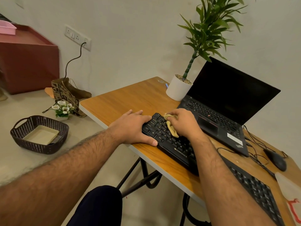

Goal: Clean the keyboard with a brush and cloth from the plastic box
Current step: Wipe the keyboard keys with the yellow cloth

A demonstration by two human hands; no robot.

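Right hand (184,123) at frame centre grips yellow cloth (171,127) on keyboard (171,142); left hand (135,128), fingers nearly straight, presses keyboard's left end.

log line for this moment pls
step: wiping keys | right hand: grips cloth on keyboard | left hand: flat, steadies keyboard's left end | brush: not seen

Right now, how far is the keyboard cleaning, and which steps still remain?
The cloth step is in hand: the right hand grips the yellow cloth against the keys at the left end of the black keyboard, and the left hand rests on that end to steady it. The rest of the keys look still to wipe. No brush is in view, so I cannot tell whether brushing is done.
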